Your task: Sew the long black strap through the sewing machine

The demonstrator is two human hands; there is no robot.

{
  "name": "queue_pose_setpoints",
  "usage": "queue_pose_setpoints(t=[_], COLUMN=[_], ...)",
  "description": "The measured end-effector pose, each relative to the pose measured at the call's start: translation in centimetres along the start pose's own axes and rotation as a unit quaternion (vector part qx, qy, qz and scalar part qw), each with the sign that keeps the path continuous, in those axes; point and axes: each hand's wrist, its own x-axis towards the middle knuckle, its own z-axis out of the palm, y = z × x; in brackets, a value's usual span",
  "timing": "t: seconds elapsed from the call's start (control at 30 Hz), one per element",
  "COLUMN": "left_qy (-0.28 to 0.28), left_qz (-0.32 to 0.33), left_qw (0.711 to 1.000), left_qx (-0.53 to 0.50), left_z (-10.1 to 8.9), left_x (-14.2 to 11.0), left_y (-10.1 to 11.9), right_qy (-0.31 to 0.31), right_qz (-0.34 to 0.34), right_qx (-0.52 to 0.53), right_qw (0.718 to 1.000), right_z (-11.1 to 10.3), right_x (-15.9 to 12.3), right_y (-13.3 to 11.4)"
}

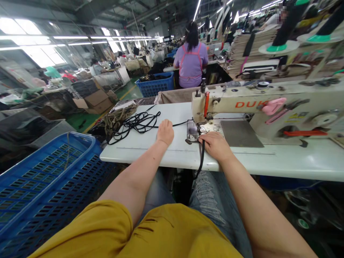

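Observation:
I sit at a white sewing table (150,147) with a cream sewing machine (258,104) on it. A black cord (139,122) lies in a loose tangle at the table's left and runs under the needle foot (200,125), then hangs over the front edge. My left hand (165,132) rests curled on the table, its fingers closed on the cord left of the needle. My right hand (216,143) lies just in front of the needle plate, fingers bent down onto the cord where it leaves the foot.
A blue plastic crate (40,179) stands at my lower left. A pile of tan rope (115,120) lies at the table's left end. A person in a purple top (191,62) sits ahead with their back to me beside another blue crate (156,85). Thread cones (282,43) stand behind the machine.

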Motion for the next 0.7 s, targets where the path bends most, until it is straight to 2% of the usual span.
queue_pose_setpoints(t=[0.43,0.57,0.7], left_qy=[-0.006,0.000,0.045], left_qz=[-0.001,0.008,0.027], left_qw=[1.000,0.999,0.995], left_qx=[-0.027,-0.043,-0.086], left_z=[-0.4,-1.3,-2.9], left_x=[0.2,-0.4,-2.6], left_y=[0.2,0.4,1.3], right_qy=[0.013,0.028,0.050], right_qz=[-0.015,-0.037,-0.077], right_qx=[-0.011,-0.014,-0.017], right_qw=[1.000,0.999,0.996], right_z=[0.4,-0.1,0.0], right_x=[-0.2,0.3,0.5], right_y=[0.6,0.3,1.0])
